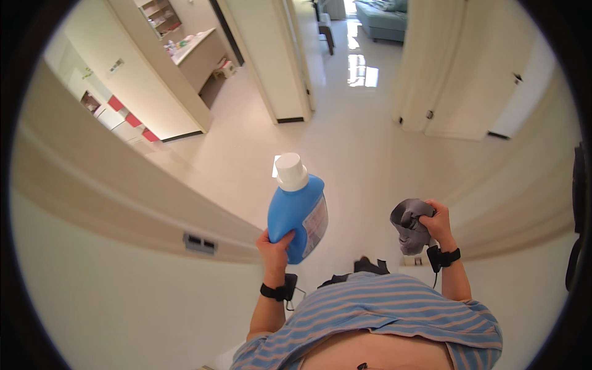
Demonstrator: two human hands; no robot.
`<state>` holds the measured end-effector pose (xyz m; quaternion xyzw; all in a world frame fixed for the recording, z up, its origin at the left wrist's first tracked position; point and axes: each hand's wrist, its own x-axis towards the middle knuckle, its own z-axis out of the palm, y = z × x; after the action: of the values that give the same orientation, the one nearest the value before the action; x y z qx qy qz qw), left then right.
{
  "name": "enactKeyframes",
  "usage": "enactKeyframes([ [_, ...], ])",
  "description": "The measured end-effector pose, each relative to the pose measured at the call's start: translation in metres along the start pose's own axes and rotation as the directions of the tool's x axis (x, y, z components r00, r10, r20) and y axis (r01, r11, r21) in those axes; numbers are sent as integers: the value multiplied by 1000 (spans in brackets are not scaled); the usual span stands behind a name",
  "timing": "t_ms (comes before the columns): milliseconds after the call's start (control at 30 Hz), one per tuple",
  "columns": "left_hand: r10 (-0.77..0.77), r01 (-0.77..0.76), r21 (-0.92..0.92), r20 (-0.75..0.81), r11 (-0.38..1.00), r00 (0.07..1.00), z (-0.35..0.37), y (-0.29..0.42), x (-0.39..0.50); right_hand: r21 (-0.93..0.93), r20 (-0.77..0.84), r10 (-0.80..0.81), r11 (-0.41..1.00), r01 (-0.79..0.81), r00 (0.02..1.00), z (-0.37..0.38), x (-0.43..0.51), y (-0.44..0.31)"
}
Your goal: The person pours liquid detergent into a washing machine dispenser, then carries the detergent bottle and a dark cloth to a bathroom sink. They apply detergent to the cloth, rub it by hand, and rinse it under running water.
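My left hand [276,252] grips the handle of a blue plastic detergent bottle [289,208]. A white cap [291,171] sits on its top, and a label with writing covers part of the side facing right. The bottle is held in the air, a little tilted, in front of my body. Off to the right, my right hand [437,223] clutches a bunched piece of grey cloth [411,231], which hangs down below the fingers. Its folds hide what kind of garment or rag it is. Each wrist wears a black strap with a small device and a cable.
Walls run close on both sides; the left one carries a socket plate [200,243]. Pale glossy floor [342,152] leads to several doorways. A wall end [289,69] separates a room with a counter [194,48] from one with a bluish bed or sofa [381,23]. A white door [481,83] stands right.
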<state>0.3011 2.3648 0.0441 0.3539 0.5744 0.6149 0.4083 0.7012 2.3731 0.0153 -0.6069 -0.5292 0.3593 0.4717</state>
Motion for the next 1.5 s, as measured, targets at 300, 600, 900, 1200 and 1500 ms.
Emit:
enactKeyframes([
  [300,72,-83,-36,-239,996,968,-41,27,-133,-42,287,-249,961,272,925,43,-6,-54],
  [600,143,-184,-60,-411,981,900,-66,42,-173,21,355,-267,960,278,896,44,-17,-83],
  [900,270,-302,11,-482,953,833,-39,-46,-173,132,444,-361,931,339,820,56,13,6],
  [1200,325,-318,122,-608,940,724,58,-176,-256,246,612,-419,907,342,671,44,54,101],
  [1500,369,-357,121,-488,926,791,98,-261,-282,375,482,-394,900,222,783,24,54,193],
])
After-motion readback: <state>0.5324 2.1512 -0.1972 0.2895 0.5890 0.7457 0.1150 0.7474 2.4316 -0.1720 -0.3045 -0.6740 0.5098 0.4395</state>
